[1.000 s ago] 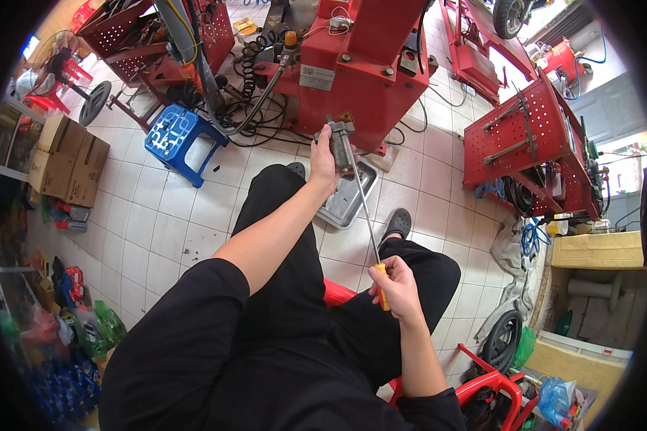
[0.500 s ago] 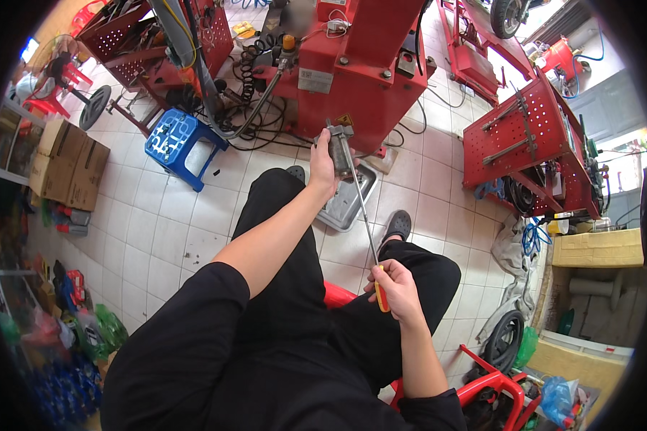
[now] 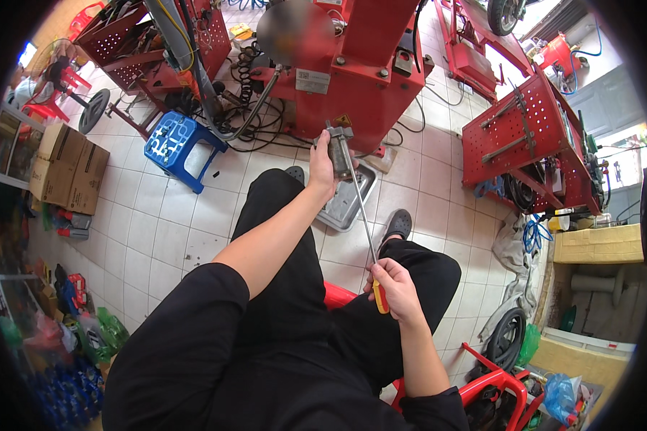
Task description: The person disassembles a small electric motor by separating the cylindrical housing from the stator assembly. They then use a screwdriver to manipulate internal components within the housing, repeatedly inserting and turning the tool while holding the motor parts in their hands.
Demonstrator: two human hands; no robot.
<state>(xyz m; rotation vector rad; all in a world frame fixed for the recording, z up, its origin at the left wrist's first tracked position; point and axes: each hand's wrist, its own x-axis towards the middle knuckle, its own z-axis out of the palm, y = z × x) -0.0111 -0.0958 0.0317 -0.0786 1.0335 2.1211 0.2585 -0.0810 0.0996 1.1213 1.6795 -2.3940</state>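
Note:
My left hand (image 3: 322, 167) is closed round a grey, boxy metal part (image 3: 341, 154), held out over a grey tray (image 3: 354, 219) on the floor. In my right hand (image 3: 397, 289) is a long screwdriver (image 3: 364, 215) with a yellow and red handle. Its thin shaft runs up to the metal part and lies along or against its right side. Where exactly the tip sits I cannot tell. The fingers behind the metal part are hidden.
Ahead stands a large red machine (image 3: 359, 100) with hoses and cables. A blue plastic stool (image 3: 180, 147) is to the left, near cardboard boxes (image 3: 68, 169). At the right stands a red perforated cart (image 3: 525, 136). A tyre (image 3: 507, 337) lies by a red chair (image 3: 492, 388).
The screwdriver's shaft has shifted slightly against the metal part, and my right hand has moved a little left. My left hand keeps its hold.

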